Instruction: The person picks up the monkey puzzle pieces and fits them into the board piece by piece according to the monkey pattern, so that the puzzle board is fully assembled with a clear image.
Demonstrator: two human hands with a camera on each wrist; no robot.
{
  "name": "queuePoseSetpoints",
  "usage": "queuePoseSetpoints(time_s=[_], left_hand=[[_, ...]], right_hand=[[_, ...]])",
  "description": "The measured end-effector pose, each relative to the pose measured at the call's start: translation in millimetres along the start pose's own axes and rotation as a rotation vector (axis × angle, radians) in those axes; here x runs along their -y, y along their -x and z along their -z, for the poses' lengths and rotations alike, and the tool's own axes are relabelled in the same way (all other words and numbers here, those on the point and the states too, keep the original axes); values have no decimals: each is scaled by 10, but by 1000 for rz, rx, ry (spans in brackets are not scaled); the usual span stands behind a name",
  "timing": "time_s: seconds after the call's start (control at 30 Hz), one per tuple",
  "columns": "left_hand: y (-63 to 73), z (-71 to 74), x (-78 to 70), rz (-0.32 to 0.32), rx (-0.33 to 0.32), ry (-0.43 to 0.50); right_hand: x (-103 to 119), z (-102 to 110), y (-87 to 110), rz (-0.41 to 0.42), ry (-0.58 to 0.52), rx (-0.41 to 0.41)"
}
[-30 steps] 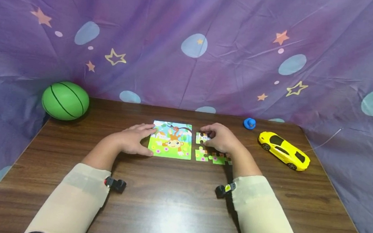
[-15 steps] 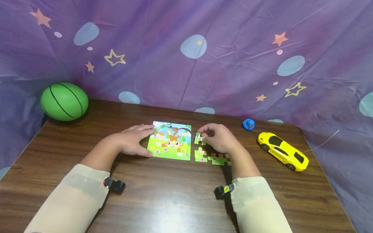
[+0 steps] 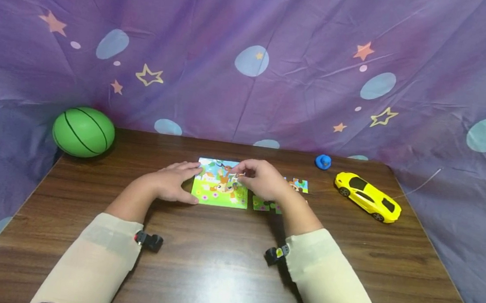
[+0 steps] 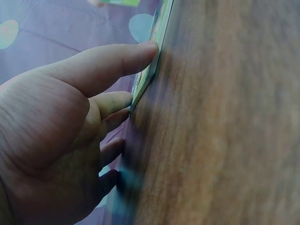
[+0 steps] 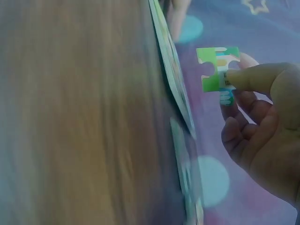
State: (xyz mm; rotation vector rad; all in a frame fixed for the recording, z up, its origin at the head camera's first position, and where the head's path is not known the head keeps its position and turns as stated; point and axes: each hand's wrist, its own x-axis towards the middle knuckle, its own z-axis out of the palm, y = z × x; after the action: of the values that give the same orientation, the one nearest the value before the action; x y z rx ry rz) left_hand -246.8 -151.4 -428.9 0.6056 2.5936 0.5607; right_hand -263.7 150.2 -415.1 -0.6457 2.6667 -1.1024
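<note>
A square puzzle board [image 3: 220, 201] with a monkey picture lies on the wooden table. My left hand [image 3: 170, 181] rests at its left edge; in the left wrist view the thumb [image 4: 133, 54] and a fingertip touch the board's side. Over the board's right part is my right hand [image 3: 264, 180]. Between thumb and fingers it pinches a small green and white puzzle piece [image 5: 211, 84], held up off the board in the right wrist view. Loose puzzle pieces [image 3: 300, 184] lie right of the board, partly hidden under the right wrist.
A green ball [image 3: 83, 132] sits at the table's back left. Toward the back right are a small blue rubber duck [image 3: 323, 162] and a yellow toy car [image 3: 368, 197]. A purple curtain [image 3: 204, 99] with stars hangs behind the table.
My right hand has picked up a puzzle piece from the loose ones and carried it left, over the board. The left hand has stayed at the board's edge.
</note>
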Motion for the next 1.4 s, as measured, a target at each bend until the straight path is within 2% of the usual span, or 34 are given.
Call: queuePoseSetpoints(time_s=[0.13, 0.33, 0.6, 0.77, 0.97, 1.17, 1.4], left_hand=[[-3, -3, 10, 0, 2, 0], [-9, -3, 15, 4, 1, 4], [-18, 2, 22, 18, 1, -1], [-15, 10, 24, 16, 2, 2], [-18, 10, 11, 16, 11, 14], [-24, 13, 10, 17, 10, 8], [-13, 3, 19, 14, 11, 13]], right_hand=[[100, -152, -91, 44, 21, 28], [230, -292, -245, 58, 11, 56], [332, -442, -439, 32, 2, 89], [368, -492, -523, -4, 36, 94], [340, -564, -555, -62, 83, 111], [320, -585, -556, -63, 152, 112], [301, -574, -523, -72, 181, 150]])
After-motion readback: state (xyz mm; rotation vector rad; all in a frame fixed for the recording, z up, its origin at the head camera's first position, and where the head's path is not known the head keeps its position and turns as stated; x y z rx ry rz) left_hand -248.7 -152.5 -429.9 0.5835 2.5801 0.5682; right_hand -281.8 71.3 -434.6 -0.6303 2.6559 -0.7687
